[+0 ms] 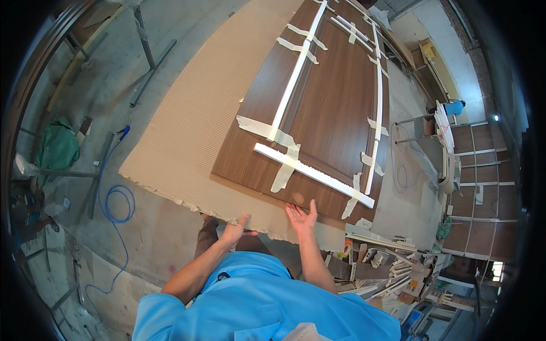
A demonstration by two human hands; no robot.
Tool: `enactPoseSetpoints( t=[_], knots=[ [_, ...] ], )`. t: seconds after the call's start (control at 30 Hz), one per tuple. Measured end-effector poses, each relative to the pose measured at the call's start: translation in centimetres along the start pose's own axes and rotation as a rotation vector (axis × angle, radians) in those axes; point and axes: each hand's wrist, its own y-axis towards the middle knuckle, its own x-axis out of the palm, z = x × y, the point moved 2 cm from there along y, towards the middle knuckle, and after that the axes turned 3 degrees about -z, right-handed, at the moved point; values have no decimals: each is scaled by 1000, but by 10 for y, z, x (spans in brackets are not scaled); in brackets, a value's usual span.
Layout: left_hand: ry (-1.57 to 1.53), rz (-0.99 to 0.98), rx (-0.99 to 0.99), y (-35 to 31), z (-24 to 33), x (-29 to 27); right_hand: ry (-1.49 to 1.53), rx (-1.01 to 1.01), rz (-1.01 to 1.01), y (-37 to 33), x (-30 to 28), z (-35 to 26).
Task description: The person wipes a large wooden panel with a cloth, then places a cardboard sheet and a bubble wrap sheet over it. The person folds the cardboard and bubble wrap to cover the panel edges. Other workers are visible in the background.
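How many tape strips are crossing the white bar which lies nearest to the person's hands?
2. On the white bar of the brown panel, the left tape strip crosses toward its left end, the right tape strip near its right end. None seems hidden.

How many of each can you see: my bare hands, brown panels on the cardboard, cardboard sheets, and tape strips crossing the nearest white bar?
Left hand and right hand: 2
Brown panel: 1
Cardboard sheet: 1
Tape strips across the nearest white bar: 2
Total: 6
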Motion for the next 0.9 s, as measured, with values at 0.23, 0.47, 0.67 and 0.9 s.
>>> enactPoseSetpoints(
  t=[0.23, 0.47, 0.67, 0.9],
  knots=[
    [100, -20, -77, 7, -22, -23, -59, -12, 58, 37, -12, -10],
    [10, -9, 19, -11, -15, -32, -68, -22, 118, 43, -13, -20],
    [30, -46, 45, -21, -11, -36, -130, -43, 114, 43, -11, -20],
    [49, -27, 4, -16, -17, -36, -152, -71, 63, 42, -15, -20]
  ],
)
